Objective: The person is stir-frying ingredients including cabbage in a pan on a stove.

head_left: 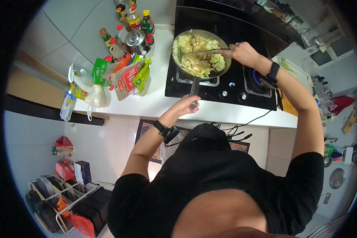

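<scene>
A frying pan [225, 75] sits on the left burner of the black gas hob. My left hand [185, 105] is wrapped round the pan's dark handle [194, 86], which points toward me. Inside the pan lies chopped pale-green cabbage [200, 65] mixed with browner bits. My right hand [246, 54] grips a spatula [206, 52] from the right; its shaft crosses above the cabbage, and its blade end is hard to make out among the food on the left. Both wrists carry dark bands.
A blue flame [258, 78] shows at the right burner, just below my right wrist. Left of the hob, the white counter [156, 89] holds several sauce bottles [148, 25], a metal pot [137, 41] and food packets [127, 77]. Cables [242, 133] hang by the counter front.
</scene>
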A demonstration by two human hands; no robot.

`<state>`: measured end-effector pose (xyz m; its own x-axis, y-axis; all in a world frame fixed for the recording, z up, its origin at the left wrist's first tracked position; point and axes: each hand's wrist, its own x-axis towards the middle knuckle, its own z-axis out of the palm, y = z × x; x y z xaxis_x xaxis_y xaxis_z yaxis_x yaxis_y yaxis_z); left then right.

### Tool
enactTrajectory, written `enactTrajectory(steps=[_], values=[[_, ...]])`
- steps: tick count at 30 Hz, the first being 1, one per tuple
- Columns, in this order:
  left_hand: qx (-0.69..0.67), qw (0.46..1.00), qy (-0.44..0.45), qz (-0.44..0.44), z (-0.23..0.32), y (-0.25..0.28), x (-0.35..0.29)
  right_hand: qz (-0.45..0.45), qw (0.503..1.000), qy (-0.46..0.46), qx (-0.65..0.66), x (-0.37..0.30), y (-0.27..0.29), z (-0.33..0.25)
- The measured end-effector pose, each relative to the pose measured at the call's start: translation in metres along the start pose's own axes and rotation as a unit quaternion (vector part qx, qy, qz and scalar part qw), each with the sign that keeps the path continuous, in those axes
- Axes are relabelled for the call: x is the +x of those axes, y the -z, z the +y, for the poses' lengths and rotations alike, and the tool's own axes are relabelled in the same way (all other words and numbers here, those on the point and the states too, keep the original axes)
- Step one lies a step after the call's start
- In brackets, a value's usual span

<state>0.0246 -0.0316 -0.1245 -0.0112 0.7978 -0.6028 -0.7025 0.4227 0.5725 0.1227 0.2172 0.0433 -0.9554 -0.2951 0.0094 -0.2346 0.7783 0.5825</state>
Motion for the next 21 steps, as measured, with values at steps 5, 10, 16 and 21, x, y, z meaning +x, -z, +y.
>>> enactTrajectory(steps=[5,10,16,21], values=[[-0.019,1.0,-0.008,-0.002,-0.002,0.008,0.007,-0.045,0.986,-0.159,0.019,-0.029,-0.019,-0.021],[-0.031,0.999,-0.006,-0.017,-0.003,0.008,0.007,-0.08,0.934,-0.311,0.157,-0.107,-0.012,-0.068],[-0.015,1.0,-0.003,-0.001,-0.003,0.005,0.005,-0.075,0.888,-0.367,0.266,-0.138,0.037,-0.095],[0.013,1.0,0.006,0.016,-0.001,0.005,-0.003,-0.115,0.867,-0.355,0.33,-0.126,0.054,-0.086]])
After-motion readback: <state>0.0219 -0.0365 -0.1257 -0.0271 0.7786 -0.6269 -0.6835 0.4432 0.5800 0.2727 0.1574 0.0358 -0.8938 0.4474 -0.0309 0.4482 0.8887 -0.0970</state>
